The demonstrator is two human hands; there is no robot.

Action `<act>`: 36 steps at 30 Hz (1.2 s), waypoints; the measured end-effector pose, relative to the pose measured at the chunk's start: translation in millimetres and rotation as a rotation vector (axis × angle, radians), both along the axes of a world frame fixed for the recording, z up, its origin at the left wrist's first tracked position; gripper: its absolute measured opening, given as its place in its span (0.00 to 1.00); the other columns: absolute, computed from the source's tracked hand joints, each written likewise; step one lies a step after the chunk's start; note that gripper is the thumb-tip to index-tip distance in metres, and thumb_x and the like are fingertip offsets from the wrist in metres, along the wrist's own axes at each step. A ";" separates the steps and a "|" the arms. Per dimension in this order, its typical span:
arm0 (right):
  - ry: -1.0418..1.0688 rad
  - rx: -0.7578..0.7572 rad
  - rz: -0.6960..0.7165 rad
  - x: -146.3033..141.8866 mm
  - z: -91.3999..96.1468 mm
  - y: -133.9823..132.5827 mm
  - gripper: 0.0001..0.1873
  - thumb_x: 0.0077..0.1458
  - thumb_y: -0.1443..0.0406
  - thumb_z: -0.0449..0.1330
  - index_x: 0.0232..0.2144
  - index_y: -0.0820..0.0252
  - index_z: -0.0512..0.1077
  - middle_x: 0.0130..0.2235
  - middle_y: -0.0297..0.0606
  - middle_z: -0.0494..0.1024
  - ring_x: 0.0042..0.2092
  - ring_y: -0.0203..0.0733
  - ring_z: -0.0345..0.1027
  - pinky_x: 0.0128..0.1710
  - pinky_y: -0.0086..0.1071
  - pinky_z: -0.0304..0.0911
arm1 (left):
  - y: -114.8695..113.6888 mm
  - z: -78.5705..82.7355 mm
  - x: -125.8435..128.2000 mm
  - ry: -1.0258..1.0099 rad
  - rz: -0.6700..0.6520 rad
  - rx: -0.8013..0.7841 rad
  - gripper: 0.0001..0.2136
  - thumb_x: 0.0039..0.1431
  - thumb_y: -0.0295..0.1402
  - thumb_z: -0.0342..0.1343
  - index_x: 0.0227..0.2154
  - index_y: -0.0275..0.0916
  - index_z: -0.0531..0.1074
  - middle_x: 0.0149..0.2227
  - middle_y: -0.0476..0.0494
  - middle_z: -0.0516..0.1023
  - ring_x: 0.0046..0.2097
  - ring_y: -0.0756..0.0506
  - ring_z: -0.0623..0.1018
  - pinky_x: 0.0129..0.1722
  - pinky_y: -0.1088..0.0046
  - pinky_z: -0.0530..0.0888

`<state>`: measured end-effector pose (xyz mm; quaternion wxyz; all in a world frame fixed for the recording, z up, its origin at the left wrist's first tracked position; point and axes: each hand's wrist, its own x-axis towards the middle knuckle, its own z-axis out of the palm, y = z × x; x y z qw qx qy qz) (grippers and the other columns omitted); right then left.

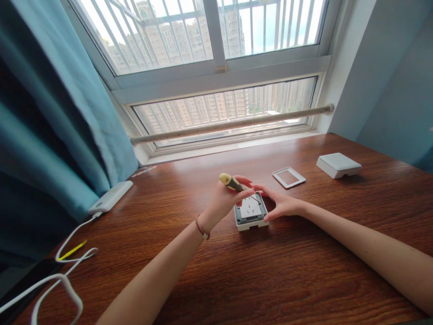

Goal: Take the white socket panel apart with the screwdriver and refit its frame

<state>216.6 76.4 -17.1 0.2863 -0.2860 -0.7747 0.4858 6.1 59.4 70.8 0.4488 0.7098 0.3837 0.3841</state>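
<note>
A wall socket [251,207] with a white face and dark grey frame sits in a white mounting box [253,226] on the table. My left hand [233,195] is closed round a screwdriver [230,181] with a yellow and dark handle. Its thin shaft slants down to the right, and the tip is at the right side of the socket's frame; whether it sits in a screw is too small to tell. From the right, my right hand [278,203] grips the socket, thumb at the near right corner and fingers at the far edge.
Beyond my right hand lies a white cover frame [289,177]. Farther right is another white box [338,164]. At left, a white power bank [111,197] trails a white cable [72,234] past a yellow stick [72,250]. A blue curtain [64,104] hangs beside the window.
</note>
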 end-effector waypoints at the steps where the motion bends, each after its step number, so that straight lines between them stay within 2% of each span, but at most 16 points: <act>1: 0.001 -0.002 0.001 0.0 0.1 0.1 0.51 0.37 0.62 0.69 0.59 0.53 0.45 0.58 0.44 0.55 0.58 0.48 0.51 0.57 0.44 0.45 | 0.4 1.6 -1.0 -0.024 -0.035 -0.064 0.15 0.46 0.34 0.61 0.37 0.33 0.69 0.30 0.46 0.75 0.20 0.56 0.66 0.19 0.79 0.66; 5: 0.007 0.002 0.010 -0.9 2.6 -0.6 0.51 0.37 0.62 0.69 0.59 0.53 0.45 0.58 0.44 0.55 0.57 0.47 0.51 0.57 0.43 0.46 | 4.1 7.4 -7.5 -0.113 -0.176 -0.199 0.19 0.46 0.31 0.61 0.43 0.33 0.67 0.35 0.42 0.76 0.25 0.54 0.72 0.25 0.78 0.71; 8: 0.022 -0.005 0.043 -1.7 4.6 -1.6 0.50 0.38 0.63 0.68 0.59 0.53 0.45 0.57 0.43 0.57 0.56 0.46 0.53 0.56 0.42 0.47 | 5.9 10.1 -11.1 -0.118 -0.221 -0.248 0.16 0.47 0.31 0.60 0.40 0.32 0.69 0.35 0.41 0.76 0.30 0.50 0.76 0.32 0.74 0.74; 10: 0.011 -0.005 0.031 -1.7 4.7 -1.8 0.50 0.38 0.63 0.68 0.59 0.53 0.46 0.57 0.43 0.57 0.56 0.46 0.53 0.56 0.42 0.46 | 6.1 8.7 -10.9 -0.085 -0.164 -0.218 0.13 0.46 0.32 0.61 0.34 0.31 0.70 0.29 0.42 0.77 0.29 0.48 0.77 0.31 0.73 0.74; 13: -0.011 0.004 -0.006 -0.6 2.4 -0.9 0.50 0.36 0.62 0.69 0.58 0.53 0.48 0.57 0.42 0.56 0.58 0.47 0.50 0.57 0.42 0.44 | 5.5 0.9 -6.7 -0.032 -0.012 -0.067 0.12 0.44 0.35 0.62 0.26 0.30 0.71 0.22 0.44 0.75 0.25 0.48 0.76 0.27 0.73 0.74; 15: -0.003 -0.001 -0.008 0.6 -0.6 0.8 0.51 0.34 0.62 0.70 0.58 0.53 0.49 0.58 0.43 0.55 0.58 0.47 0.49 0.58 0.43 0.42 | 4.8 -5.0 -2.7 -0.040 0.083 0.002 0.12 0.45 0.37 0.61 0.23 0.31 0.70 0.19 0.44 0.74 0.23 0.48 0.76 0.25 0.73 0.74; 19: 0.076 -0.080 -0.018 2.2 -7.3 6.4 0.50 0.33 0.62 0.71 0.57 0.51 0.51 0.58 0.42 0.55 0.58 0.48 0.50 0.58 0.43 0.43 | 7.1 -7.3 -0.4 -0.191 0.192 -0.061 0.12 0.46 0.37 0.60 0.23 0.32 0.68 0.21 0.44 0.75 0.21 0.50 0.74 0.22 0.75 0.73; 21: 0.150 -0.120 -0.051 2.1 -8.3 8.9 0.41 0.35 0.62 0.70 0.52 0.53 0.60 0.55 0.41 0.60 0.55 0.47 0.54 0.56 0.43 0.47 | 13.5 -4.7 -6.0 -0.306 0.248 -0.102 0.10 0.46 0.35 0.59 0.22 0.33 0.66 0.22 0.46 0.74 0.18 0.54 0.70 0.17 0.79 0.68; 23: 0.210 -0.108 -0.101 1.7 -6.6 10.1 0.26 0.39 0.62 0.68 0.43 0.57 0.69 0.48 0.39 0.65 0.52 0.45 0.59 0.54 0.41 0.50 | 24.1 -3.6 -16.1 -0.376 0.274 -0.201 0.08 0.47 0.32 0.55 0.22 0.35 0.62 0.21 0.50 0.73 0.14 0.58 0.63 0.13 0.83 0.59; 25: 0.206 -0.070 -0.139 1.7 -3.0 9.8 0.15 0.41 0.62 0.67 0.33 0.60 0.73 0.42 0.38 0.67 0.47 0.42 0.62 0.52 0.39 0.53 | 37.3 -6.7 -27.9 -0.322 0.224 -0.388 0.05 0.47 0.29 0.51 0.22 0.36 0.61 0.19 0.53 0.71 0.12 0.61 0.56 0.12 0.85 0.52; 29: 0.111 -0.016 -0.189 2.3 6.0 6.6 0.10 0.42 0.60 0.66 0.28 0.60 0.75 0.39 0.37 0.66 0.43 0.41 0.64 0.48 0.38 0.57 | 59.1 -26.5 -43.8 -0.100 0.071 -0.647 0.08 0.43 0.29 0.53 0.17 0.35 0.60 0.13 0.52 0.65 0.11 0.60 0.52 0.11 0.82 0.46; 33: 0.031 0.123 -0.230 1.0 13.0 3.5 0.09 0.43 0.59 0.65 0.27 0.58 0.76 0.38 0.37 0.67 0.43 0.42 0.64 0.48 0.40 0.56 | 65.7 -46.1 -44.7 0.038 -0.053 -0.740 0.10 0.41 0.32 0.60 0.18 0.33 0.64 0.15 0.48 0.69 0.12 0.60 0.55 0.12 0.83 0.46; 36: -0.014 0.226 -0.241 -1.1 15.4 1.7 0.08 0.45 0.59 0.64 0.27 0.57 0.76 0.37 0.38 0.68 0.42 0.43 0.64 0.48 0.41 0.56 | 64.6 -50.2 -43.0 0.083 -0.124 -0.736 0.12 0.40 0.34 0.63 0.22 0.31 0.67 0.19 0.45 0.73 0.14 0.60 0.57 0.13 0.83 0.47</act>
